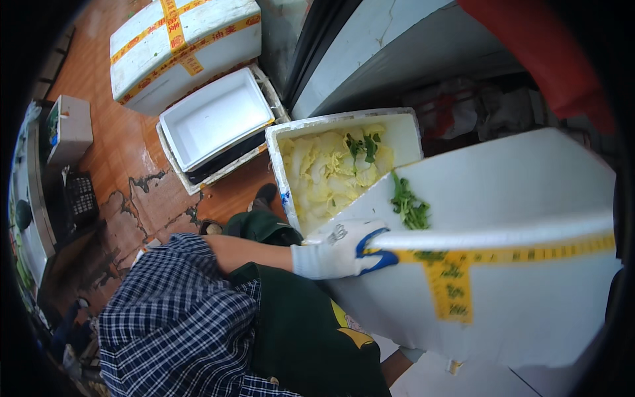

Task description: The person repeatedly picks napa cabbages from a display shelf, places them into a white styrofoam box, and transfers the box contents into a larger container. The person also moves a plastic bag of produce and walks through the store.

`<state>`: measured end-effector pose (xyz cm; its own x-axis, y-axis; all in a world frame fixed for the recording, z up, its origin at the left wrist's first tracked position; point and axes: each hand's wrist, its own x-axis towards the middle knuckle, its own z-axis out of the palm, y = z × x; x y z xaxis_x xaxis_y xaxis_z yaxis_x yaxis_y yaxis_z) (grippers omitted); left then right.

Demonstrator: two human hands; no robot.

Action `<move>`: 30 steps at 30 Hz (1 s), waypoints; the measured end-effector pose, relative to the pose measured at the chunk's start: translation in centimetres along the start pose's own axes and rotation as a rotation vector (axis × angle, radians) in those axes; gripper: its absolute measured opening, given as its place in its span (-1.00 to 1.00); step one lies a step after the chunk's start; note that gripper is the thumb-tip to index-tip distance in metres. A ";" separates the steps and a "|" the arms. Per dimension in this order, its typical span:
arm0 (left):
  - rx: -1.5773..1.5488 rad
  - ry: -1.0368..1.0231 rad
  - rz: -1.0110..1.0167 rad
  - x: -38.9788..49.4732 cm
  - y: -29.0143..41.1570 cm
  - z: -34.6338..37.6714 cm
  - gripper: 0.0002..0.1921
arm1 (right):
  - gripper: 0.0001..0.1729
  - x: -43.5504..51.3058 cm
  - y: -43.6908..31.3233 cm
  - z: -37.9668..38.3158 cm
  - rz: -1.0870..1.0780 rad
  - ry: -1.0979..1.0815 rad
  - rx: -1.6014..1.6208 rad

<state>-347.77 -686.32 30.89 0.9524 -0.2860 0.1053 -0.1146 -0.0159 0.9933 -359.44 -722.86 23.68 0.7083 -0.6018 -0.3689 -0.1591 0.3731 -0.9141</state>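
My left hand [359, 250], in a white glove with a blue-coated palm, grips the near edge of a large white foam box [516, 293]. Yellow printed tape runs along that edge and down the side. The box is tilted, its far corner over an open foam box [342, 115]. A bunch of green leaves [411, 204] lies on the tilted box's pale upper surface; whether that is its inside or a lid I cannot tell. Pale yellow cabbage leaves [322, 171] and a few green sprigs [364, 146] lie in the open box. Of my right hand [412, 353] only the glove cuff shows under the tilted box; its fingers are hidden.
A white foam tray [218, 119] rests in a larger foam box beyond my feet. Behind it stands a taped foam box [186, 54]. A black crate [82, 198] and a small foam box [72, 129] are at the left. Broken orange flooring [158, 201] lies between.
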 end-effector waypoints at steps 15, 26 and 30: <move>-0.277 0.052 -0.220 0.9 -5.5 1.3 -0.78 | -0.40 -2.8 -3.8 -3.4 -0.057 0.101 -0.071; -0.217 0.084 -0.062 0.7 -5.0 1.7 -0.71 | -0.41 -4.5 -7.6 -7.1 -0.107 0.171 -0.131; -0.306 0.007 -0.112 0.8 -4.8 2.0 -0.75 | -0.41 -5.5 -8.6 -7.8 -0.122 0.205 -0.131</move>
<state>-347.09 -688.42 26.15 0.9564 -0.2921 -0.0057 0.0798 0.2424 0.9669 -367.30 -728.22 32.23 0.5762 -0.7720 -0.2684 -0.1782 0.2018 -0.9631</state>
